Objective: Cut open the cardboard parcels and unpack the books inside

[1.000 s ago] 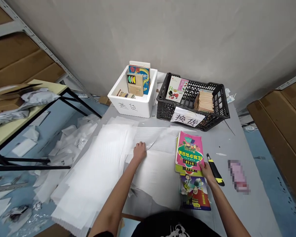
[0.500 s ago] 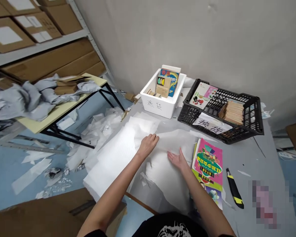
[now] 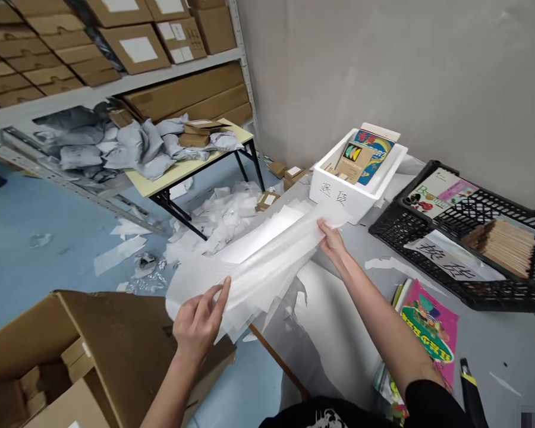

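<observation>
A thin white foam packing sheet [image 3: 267, 270] stretches between my two hands, over a pile of similar white sheets on the grey table. My left hand [image 3: 200, 321] pinches its near left end, the thumb hidden from view. At the far right end, my right hand [image 3: 332, 241] grips the sheet between thumb and fingers. Another white sheet with a torn edge [image 3: 334, 321] lies under my right forearm. Beside that forearm are colourful books [image 3: 432, 327], the top one pink, partly covered by the arm.
A white foam box [image 3: 343, 199] and black plastic crate [image 3: 392, 229] hold books and cards. A utility knife [image 3: 471, 392] lies at the right. An open cardboard box [image 3: 116, 345] stands lower left. Grey parcels [image 3: 134, 145] cover a yellow table [image 3: 147, 184]; shelves hold cartons [image 3: 136, 47].
My hands have moved apart, the left one toward the lower left, and now hold the foam sheet stretched out. My right hand has closed on it. The view has swung left.
</observation>
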The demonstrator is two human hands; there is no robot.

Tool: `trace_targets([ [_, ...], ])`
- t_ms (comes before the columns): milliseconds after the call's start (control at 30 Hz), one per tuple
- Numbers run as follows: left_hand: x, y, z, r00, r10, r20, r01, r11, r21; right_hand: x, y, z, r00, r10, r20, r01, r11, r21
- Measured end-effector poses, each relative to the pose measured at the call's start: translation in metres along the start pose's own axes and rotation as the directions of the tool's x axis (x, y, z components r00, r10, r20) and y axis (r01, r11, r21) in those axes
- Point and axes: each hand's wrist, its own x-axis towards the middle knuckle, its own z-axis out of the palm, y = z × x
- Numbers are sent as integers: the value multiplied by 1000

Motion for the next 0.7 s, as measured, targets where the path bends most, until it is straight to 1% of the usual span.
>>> trace_targets([
  [67, -21, -6, -6, 996, -85, -6, 86, 995, 45, 8, 13, 18, 998, 37, 56, -35, 998, -44],
  [133, -40, -6, -5, 987, -159, 23, 158, 986, 58, 17, 26, 30, 994, 83, 78, -73, 990, -121],
  [167, -48, -3, -3, 982, -176, 68, 174, 984, 44, 21, 33, 33, 991, 108, 74, -94, 981, -169],
  [233, -65, 10, 7, 960, -170, 224, 180, 983, -22, 30, 47, 33, 987, 160, 30, -146, 954, -263],
  [267, -73, 21, 13, 935, -161, 315, 189, 980, -61, 34, 55, 29, 983, 183, -9, -178, 937, -301],
  [300, -82, 32, 20, 901, -158, 403, 213, 973, -93, 36, 63, 24, 978, 203, -55, -210, 920, -330],
  [367, -97, 57, 36, 816, -192, 546, 301, 946, -117, 40, 79, 9, 959, 236, -158, -280, 875, -396],
  [433, -109, 77, 51, 731, -219, 647, 374, 920, -112, 42, 94, -7, 934, 263, -242, -348, 822, -451],
  [500, -117, 91, 66, 666, -209, 716, 406, 907, -113, 44, 106, -18, 915, 283, -289, -396, 774, -494],
  [600, -124, 102, 81, 608, -169, 776, 421, 897, -134, 47, 115, -26, 909, 281, -307, -411, 727, -551],
  [700, -131, 107, 88, 574, -136, 808, 426, 892, -153, 42, 115, -32, 939, 209, -272, -335, 724, -602],
])
